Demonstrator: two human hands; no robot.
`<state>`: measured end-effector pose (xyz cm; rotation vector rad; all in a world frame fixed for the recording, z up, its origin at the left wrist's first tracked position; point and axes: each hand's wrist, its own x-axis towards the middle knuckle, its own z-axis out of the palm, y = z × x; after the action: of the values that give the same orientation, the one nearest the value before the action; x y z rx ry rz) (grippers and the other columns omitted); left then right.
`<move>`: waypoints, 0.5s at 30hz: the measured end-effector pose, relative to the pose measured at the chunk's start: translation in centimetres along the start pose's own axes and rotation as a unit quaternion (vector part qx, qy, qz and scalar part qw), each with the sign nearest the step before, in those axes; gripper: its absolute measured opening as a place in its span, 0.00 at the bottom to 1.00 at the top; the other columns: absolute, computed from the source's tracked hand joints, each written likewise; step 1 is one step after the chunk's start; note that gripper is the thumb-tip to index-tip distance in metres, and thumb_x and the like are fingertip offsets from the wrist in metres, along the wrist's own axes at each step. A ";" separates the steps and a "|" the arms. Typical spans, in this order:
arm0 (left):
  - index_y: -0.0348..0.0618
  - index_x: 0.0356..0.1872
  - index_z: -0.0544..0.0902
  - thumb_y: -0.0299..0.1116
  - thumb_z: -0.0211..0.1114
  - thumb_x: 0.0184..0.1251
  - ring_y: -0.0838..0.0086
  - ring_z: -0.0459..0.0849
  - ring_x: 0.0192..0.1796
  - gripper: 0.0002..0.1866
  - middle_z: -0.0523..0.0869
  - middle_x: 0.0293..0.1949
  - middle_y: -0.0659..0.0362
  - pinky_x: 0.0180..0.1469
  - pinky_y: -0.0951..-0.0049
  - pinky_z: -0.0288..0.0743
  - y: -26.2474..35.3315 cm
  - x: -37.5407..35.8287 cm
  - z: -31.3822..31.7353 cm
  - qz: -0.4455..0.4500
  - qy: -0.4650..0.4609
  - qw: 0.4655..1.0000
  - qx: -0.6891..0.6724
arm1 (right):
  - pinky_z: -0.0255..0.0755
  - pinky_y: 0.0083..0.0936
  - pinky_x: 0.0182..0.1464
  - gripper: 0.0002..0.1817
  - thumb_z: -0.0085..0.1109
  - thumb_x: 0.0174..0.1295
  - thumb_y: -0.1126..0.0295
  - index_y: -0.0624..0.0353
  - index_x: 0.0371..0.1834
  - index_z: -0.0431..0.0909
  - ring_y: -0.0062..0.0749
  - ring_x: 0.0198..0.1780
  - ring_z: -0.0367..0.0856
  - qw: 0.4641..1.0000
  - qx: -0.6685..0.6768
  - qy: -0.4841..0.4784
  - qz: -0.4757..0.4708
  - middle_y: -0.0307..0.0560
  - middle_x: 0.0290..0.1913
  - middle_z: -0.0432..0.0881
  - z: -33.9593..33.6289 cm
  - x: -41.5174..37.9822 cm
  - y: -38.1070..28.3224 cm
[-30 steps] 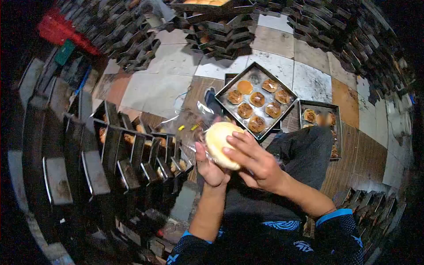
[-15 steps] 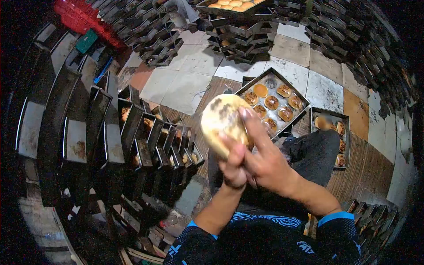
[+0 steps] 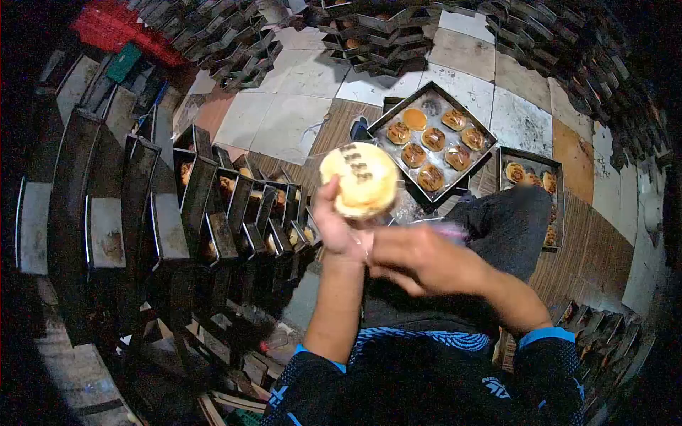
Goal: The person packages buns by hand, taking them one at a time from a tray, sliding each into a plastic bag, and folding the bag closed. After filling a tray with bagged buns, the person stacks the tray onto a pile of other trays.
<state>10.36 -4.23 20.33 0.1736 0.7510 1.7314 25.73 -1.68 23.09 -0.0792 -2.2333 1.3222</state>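
A round pale-yellow bun (image 3: 364, 186) with a row of dark marks on its face rests in my left hand (image 3: 339, 226). My left thumb lies along its near-left edge, and the other fingers are hidden behind it. Close below the bun, my right hand (image 3: 430, 261) is blurred, its fingers curled together at the base of my left palm. Something thin and shiny shows at those fingertips, too small to name. Beyond the hands, a square dark tray (image 3: 467, 186) holds several glossy browned buns (image 3: 433, 138) and one plain orange-topped bun (image 3: 415, 119).
A second tray (image 3: 559, 213) of browned buns sits right of my knee. Stacked metal trays (image 3: 170, 227) with buns inside crowd the left side. More tray stacks (image 3: 376, 39) stand at the back. A red object (image 3: 121, 28) and a green one (image 3: 123, 62) lie at the far left.
The bun has turned, so a row of dark marks now shows instead of a mottled dark patch. My right hand has come off it and moved down toward my left wrist.
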 end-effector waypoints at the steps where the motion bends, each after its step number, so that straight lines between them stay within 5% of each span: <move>1: 0.37 0.62 0.71 0.53 0.54 0.64 0.56 0.84 0.52 0.33 0.82 0.54 0.47 0.52 0.50 0.81 0.6 0.9 -1.9 -0.046 -0.045 0.995 -0.073 | 0.72 0.36 0.36 0.06 0.63 0.58 0.74 0.64 0.29 0.76 0.45 0.34 0.80 0.997 0.066 -0.038 -0.019 0.52 0.29 0.78 -0.6 -0.3 -1.4; 3: 0.39 0.65 0.69 0.56 0.50 0.64 0.46 0.82 0.52 0.35 0.79 0.58 0.43 0.53 0.44 0.78 2.3 1.1 -3.1 -0.038 -0.064 0.989 -0.128 | 0.74 0.32 0.38 0.05 0.63 0.59 0.73 0.63 0.30 0.79 0.44 0.34 0.80 0.915 0.265 -0.295 -0.070 0.51 0.32 0.80 -3.0 -1.1 -0.4; 5: 0.40 0.67 0.67 0.58 0.49 0.62 0.45 0.79 0.57 0.38 0.74 0.62 0.42 0.51 0.43 0.79 2.8 1.1 -4.1 -0.050 -0.043 0.989 -0.133 | 0.75 0.33 0.39 0.05 0.64 0.58 0.73 0.63 0.33 0.81 0.43 0.37 0.82 0.940 0.208 -0.245 0.113 0.54 0.33 0.81 -4.0 -2.1 2.1; 6: 0.40 0.67 0.67 0.58 0.49 0.63 0.46 0.79 0.57 0.38 0.74 0.63 0.43 0.51 0.44 0.79 2.2 1.1 -4.7 -0.056 -0.027 0.994 -0.086 | 0.77 0.33 0.40 0.07 0.66 0.56 0.73 0.63 0.36 0.83 0.41 0.41 0.84 0.976 -0.015 -0.076 0.204 0.56 0.37 0.82 -3.3 -1.9 3.2; 7: 0.40 0.67 0.67 0.59 0.48 0.64 0.47 0.79 0.57 0.38 0.74 0.63 0.43 0.52 0.44 0.79 1.4 1.3 -5.1 -0.064 -0.014 0.997 -0.038 | 0.77 0.33 0.44 0.11 0.68 0.53 0.73 0.61 0.40 0.83 0.41 0.42 0.83 0.946 -0.213 0.187 0.159 0.53 0.40 0.83 -1.0 -2.3 4.6; 8: 0.39 0.67 0.66 0.59 0.47 0.67 0.50 0.78 0.59 0.37 0.75 0.63 0.46 0.50 0.44 0.80 0.6 0.3 -4.2 -0.086 -0.021 0.996 -0.028 | 0.76 0.34 0.45 0.12 0.70 0.52 0.73 0.60 0.39 0.84 0.43 0.42 0.83 0.943 -0.214 0.238 0.097 0.51 0.40 0.83 -0.7 -1.7 4.4; 9: 0.39 0.67 0.66 0.58 0.44 0.72 0.54 0.78 0.60 0.35 0.75 0.63 0.47 0.56 0.48 0.78 -0.7 -0.5 -4.1 -0.105 -0.111 0.981 -0.117 | 0.76 0.35 0.46 0.12 0.71 0.50 0.73 0.60 0.39 0.84 0.44 0.41 0.82 0.934 -0.215 0.284 0.033 0.49 0.41 0.82 -0.8 -1.1 4.1; 11: 0.40 0.69 0.64 0.54 0.42 0.76 0.58 0.77 0.62 0.32 0.74 0.64 0.49 0.65 0.56 0.71 -3.1 -2.4 -3.4 -0.153 -0.132 0.957 -0.207 | 0.74 0.33 0.43 0.11 0.72 0.45 0.75 0.59 0.34 0.85 0.41 0.38 0.80 0.922 -0.240 0.295 -0.070 0.45 0.34 0.80 -0.6 -0.9 3.6; 12: 0.41 0.70 0.63 0.54 0.41 0.77 0.60 0.76 0.63 0.31 0.74 0.64 0.49 0.67 0.61 0.67 -5.6 -2.9 -5.2 -0.065 -0.024 0.997 -0.016 | 0.74 0.31 0.42 0.11 0.72 0.46 0.76 0.60 0.34 0.85 0.39 0.37 0.80 0.920 -0.207 0.330 -0.042 0.45 0.33 0.81 -0.4 -1.2 4.2; 13: 0.41 0.70 0.63 0.53 0.40 0.78 0.63 0.75 0.63 0.31 0.74 0.64 0.50 0.69 0.66 0.64 -7.4 -2.9 -7.1 0.028 0.083 0.980 0.177 | 0.74 0.28 0.41 0.10 0.72 0.47 0.76 0.61 0.34 0.85 0.37 0.35 0.80 0.915 -0.174 0.363 -0.015 0.45 0.32 0.81 -0.1 -1.4 4.8; 14: 0.40 0.72 0.59 0.51 0.41 0.79 0.64 0.74 0.64 0.31 0.73 0.64 0.51 0.68 0.64 0.65 -6.7 -2.5 -6.0 0.188 0.043 0.921 0.339 | 0.73 0.25 0.39 0.06 0.70 0.53 0.77 0.63 0.34 0.85 0.31 0.33 0.79 0.899 -0.097 0.421 0.066 0.45 0.32 0.82 0.3 -1.2 4.8; 15: 0.37 0.65 0.68 0.45 0.50 0.77 0.65 0.78 0.58 0.25 0.78 0.57 0.50 0.63 0.64 0.69 -6.6 -2.0 -5.9 0.306 0.021 0.894 0.328 | 0.73 0.25 0.39 0.06 0.70 0.53 0.77 0.63 0.34 0.85 0.31 0.33 0.79 0.900 -0.098 0.421 0.064 0.45 0.32 0.82 0.5 -1.3 5.1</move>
<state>13.49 -7.60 12.53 0.9214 1.4066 1.9945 25.50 0.17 18.14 -0.7366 -1.6006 0.8613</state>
